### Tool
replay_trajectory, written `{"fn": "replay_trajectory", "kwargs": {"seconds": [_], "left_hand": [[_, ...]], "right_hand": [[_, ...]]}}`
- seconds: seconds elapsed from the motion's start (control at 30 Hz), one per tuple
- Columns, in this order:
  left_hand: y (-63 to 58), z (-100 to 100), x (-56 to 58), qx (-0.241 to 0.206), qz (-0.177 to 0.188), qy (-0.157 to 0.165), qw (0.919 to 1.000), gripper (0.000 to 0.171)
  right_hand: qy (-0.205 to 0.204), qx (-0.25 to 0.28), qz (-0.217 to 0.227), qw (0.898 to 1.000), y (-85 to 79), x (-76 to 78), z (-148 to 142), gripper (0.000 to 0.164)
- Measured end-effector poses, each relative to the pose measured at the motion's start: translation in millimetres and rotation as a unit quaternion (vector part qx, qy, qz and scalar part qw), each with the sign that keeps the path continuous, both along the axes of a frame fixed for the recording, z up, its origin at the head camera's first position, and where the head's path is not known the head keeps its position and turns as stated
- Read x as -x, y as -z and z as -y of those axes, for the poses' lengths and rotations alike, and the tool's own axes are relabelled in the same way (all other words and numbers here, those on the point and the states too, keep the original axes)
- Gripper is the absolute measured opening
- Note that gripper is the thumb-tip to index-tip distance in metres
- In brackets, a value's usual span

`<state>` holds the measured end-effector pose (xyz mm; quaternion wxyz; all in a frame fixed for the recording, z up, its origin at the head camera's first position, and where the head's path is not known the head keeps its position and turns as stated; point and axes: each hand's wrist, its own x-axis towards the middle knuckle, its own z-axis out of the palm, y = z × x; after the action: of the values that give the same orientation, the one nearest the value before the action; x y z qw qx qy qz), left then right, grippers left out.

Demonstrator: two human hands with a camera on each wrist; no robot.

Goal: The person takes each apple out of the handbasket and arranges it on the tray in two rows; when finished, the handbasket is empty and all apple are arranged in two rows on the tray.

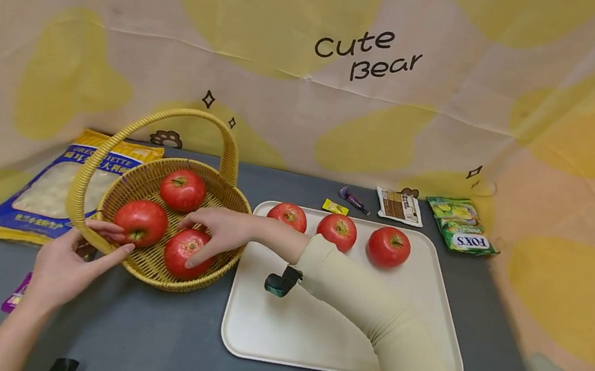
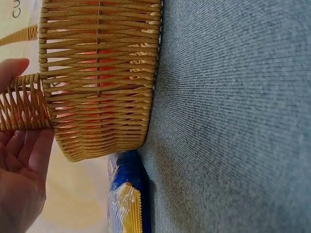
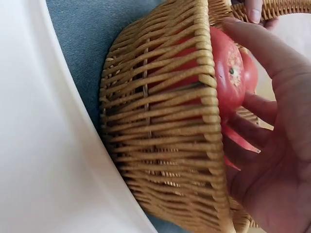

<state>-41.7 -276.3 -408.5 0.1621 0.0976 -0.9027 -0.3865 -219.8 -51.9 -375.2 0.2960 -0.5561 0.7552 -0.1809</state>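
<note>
A yellow wicker basket (image 1: 165, 284) with a tall arched handle stands on the grey cloth, holding three red apples. My left hand (image 1: 61, 268) grips the base of the handle (image 2: 22, 104), thumb on one side and fingers on the other. Inside the basket, my right hand (image 1: 225, 229) holds the front right apple (image 1: 177, 254), its thumb across the near side and the fingers over the far side. The other two apples, one at the left (image 1: 141, 223) and one at the back (image 1: 182, 190), lie close by. In the right wrist view, the wicker wall partly hides the held apple (image 3: 226, 73).
Right of the basket lies a white tray (image 1: 312, 336) with three apples (image 1: 388, 247) along its far side. Small wrapped sweets (image 1: 354, 200), a brown-and-white packet (image 1: 399, 207) and a green bag (image 1: 460, 225) lie behind it. A blue-and-yellow pasta bag (image 1: 54, 193) is behind the basket's left.
</note>
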Motion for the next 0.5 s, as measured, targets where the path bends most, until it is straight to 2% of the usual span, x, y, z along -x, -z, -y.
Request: {"fn": "replay_trajectory", "kwargs": {"seconds": [0.33,0.5], "left_hand": [[1.3,-0.3,-0.5,0.004,-0.012,0.002,0.9999,0.034],[1.5,-0.1,-0.3,0.005,-0.012,0.001,0.9999,0.034]], "right_hand": [[-0.005,-0.036,-0.036,0.999,12.5,-9.7,15.1,0.087],[0.002,-0.026,-0.070,0.997,16.3,-12.6,15.4,0.083]]}}
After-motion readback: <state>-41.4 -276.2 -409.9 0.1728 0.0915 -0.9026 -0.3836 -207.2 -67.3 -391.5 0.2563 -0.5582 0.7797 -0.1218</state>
